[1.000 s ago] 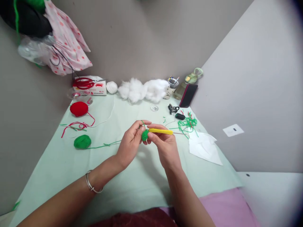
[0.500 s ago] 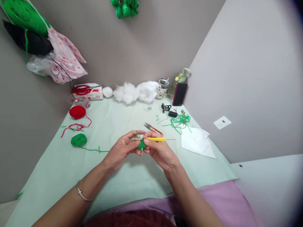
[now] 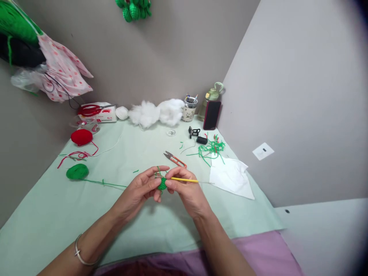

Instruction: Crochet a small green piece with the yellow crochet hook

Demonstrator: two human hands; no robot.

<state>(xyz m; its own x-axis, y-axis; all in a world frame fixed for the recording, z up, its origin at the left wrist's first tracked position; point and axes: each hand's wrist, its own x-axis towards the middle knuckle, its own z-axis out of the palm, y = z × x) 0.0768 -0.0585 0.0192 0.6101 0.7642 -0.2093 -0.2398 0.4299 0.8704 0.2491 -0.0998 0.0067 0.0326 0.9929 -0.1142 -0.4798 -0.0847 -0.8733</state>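
Between my two hands is a small green crochet piece (image 3: 162, 184). My left hand (image 3: 143, 186) pinches its left side, with green working yarn raised over the index finger. My right hand (image 3: 184, 188) grips a crochet hook (image 3: 184, 179) with a yellow handle; its metal tip reaches left to the top of the piece. The right fingertips also touch the piece's right edge. From the green yarn ball (image 3: 77, 171) at the left, a strand runs over the table to my left hand. Orange thread snips (image 3: 176, 159) lie just beyond my hands.
A red yarn ball (image 3: 81, 137) and red-handled scissors (image 3: 91, 110) are at the back left. White stuffing (image 3: 156, 113), a pen cup (image 3: 189, 109), a bottle (image 3: 211, 94) and a phone (image 3: 212, 115) line the wall. Green yarn scraps (image 3: 212, 147) and a white cloth (image 3: 231, 176) lie right.
The whole view has shifted, so the table things appear farther left. Both hands still hold the crochet piece and hook; the hook's handle looks turned slightly.
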